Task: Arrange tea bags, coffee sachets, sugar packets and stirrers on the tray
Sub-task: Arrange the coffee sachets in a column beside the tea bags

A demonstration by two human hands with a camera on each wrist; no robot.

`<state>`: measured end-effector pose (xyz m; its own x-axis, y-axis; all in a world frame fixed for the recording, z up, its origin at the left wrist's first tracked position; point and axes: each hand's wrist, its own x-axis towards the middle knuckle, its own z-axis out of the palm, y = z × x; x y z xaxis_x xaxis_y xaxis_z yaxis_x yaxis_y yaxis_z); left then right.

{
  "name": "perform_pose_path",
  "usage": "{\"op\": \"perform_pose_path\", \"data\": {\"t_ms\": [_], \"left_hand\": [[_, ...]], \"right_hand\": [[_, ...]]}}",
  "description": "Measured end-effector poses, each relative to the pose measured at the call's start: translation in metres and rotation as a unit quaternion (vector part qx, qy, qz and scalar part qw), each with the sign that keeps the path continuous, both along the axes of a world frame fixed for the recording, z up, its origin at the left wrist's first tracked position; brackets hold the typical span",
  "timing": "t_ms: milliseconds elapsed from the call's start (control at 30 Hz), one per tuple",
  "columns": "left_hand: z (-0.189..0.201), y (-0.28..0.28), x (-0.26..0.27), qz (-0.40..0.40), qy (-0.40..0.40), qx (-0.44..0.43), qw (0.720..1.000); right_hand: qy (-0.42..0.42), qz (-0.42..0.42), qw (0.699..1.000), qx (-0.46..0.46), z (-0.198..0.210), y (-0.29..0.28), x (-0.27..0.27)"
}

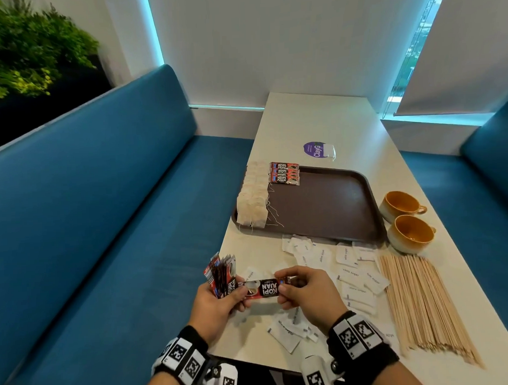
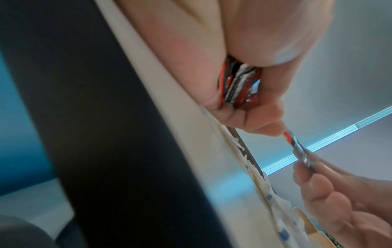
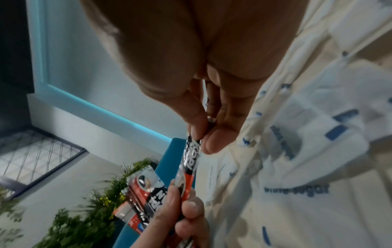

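My left hand grips a fanned bundle of red-black coffee sachets over the table's near left edge. One single coffee sachet lies level between both hands; my right hand pinches its right end, and left fingertips hold its left end. The brown tray farther back carries a column of tea bags along its left side and a few coffee sachets at its far left corner. White sugar packets lie scattered in front of the tray. Wooden stirrers lie bundled at the right.
Two orange-lined cups stand right of the tray. A purple round sticker and a small clear wrapper lie beyond it. Blue bench seats flank the white table; a plant sits at far left.
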<state>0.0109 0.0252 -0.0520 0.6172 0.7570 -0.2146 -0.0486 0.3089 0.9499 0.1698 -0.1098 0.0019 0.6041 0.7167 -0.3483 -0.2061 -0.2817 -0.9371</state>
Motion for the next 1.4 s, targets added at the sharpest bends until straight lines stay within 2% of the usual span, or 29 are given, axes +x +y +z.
{"op": "perform_pose_path", "data": {"t_ms": [133, 267, 400, 533, 667, 900, 1033, 1200, 1400], "left_hand": [[0.006, -0.003, -0.001, -0.006, -0.039, -0.03, 0.999], [0.007, -0.004, 0.001, 0.001, -0.037, -0.037, 0.999], [0.007, -0.002, 0.001, -0.011, -0.055, -0.069, 0.996], [0.006, -0.003, 0.0, -0.011, -0.064, -0.064, 0.996], [0.004, 0.0, -0.001, -0.008, -0.043, -0.067, 0.997], [0.0, 0.002, 0.001, 0.031, -0.029, -0.07, 0.997], [0.001, 0.002, 0.001, 0.032, -0.041, -0.076, 0.996], [0.004, -0.001, 0.002, 0.027, -0.055, -0.083, 0.995], [0.005, 0.004, 0.001, 0.015, -0.089, -0.133, 0.987]], "right_hand": [[0.047, -0.048, 0.997, 0.024, -0.001, 0.002, 0.001], [0.083, -0.092, 0.991, 0.054, 0.003, 0.009, 0.006], [0.047, -0.012, 0.998, 0.035, 0.015, 0.016, 0.002], [-0.07, 0.096, 0.993, -0.013, 0.013, 0.021, -0.01], [-0.071, 0.128, 0.989, -0.015, 0.008, 0.026, -0.016], [-0.073, 0.032, 0.997, -0.003, 0.003, 0.017, -0.002], [-0.031, 0.048, 0.998, 0.013, 0.007, 0.005, 0.015], [-0.052, 0.07, 0.996, 0.013, 0.011, 0.004, 0.022], [-0.038, 0.033, 0.998, 0.027, 0.016, 0.01, 0.034]]}}
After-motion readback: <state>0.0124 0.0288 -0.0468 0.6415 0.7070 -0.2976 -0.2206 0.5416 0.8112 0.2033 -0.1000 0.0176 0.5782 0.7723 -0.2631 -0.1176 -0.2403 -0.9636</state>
